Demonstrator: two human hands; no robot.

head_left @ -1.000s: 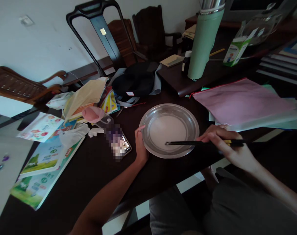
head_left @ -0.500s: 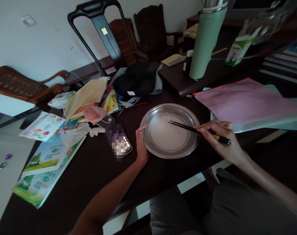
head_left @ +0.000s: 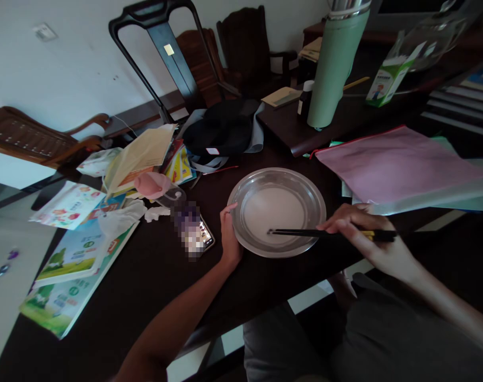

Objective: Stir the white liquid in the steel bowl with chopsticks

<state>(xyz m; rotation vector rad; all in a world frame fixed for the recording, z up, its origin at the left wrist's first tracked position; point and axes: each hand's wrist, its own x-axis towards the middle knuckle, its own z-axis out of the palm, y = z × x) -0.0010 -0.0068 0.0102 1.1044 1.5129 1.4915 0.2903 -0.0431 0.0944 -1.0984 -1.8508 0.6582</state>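
Note:
A shallow round stainless steel basin (head_left: 316, 199) rests on the dark table, with cloudy whitish liquid (head_left: 273, 207) in it. My left hand (head_left: 230, 236) grips its left side, a fingertip over the rim and the other fingers largely hidden against the outer wall. In my right hand (head_left: 367, 233) is a pair of black chopsticks (head_left: 299, 232) with gold bands. They lie low across the basin's near right rim, close together, their tips in the liquid near the front. Left of the basin a phone (head_left: 204, 236) with a lit, partly pixelated screen lies on the table.
Books (head_left: 78, 265), papers and a pink cup-like item (head_left: 152, 184) occupy the left side. A black bag (head_left: 221, 127) lies behind the basin. On the right are a pink zip folder (head_left: 400, 167), a tall green flask (head_left: 337, 69), a small dark bottle (head_left: 305, 101) and a green-white box (head_left: 388, 82).
My right hand has shifted slightly right and toward me. The chopstick tips have moved from the liquid's middle to its near side, and the chopsticks now lie nearly level across the view.

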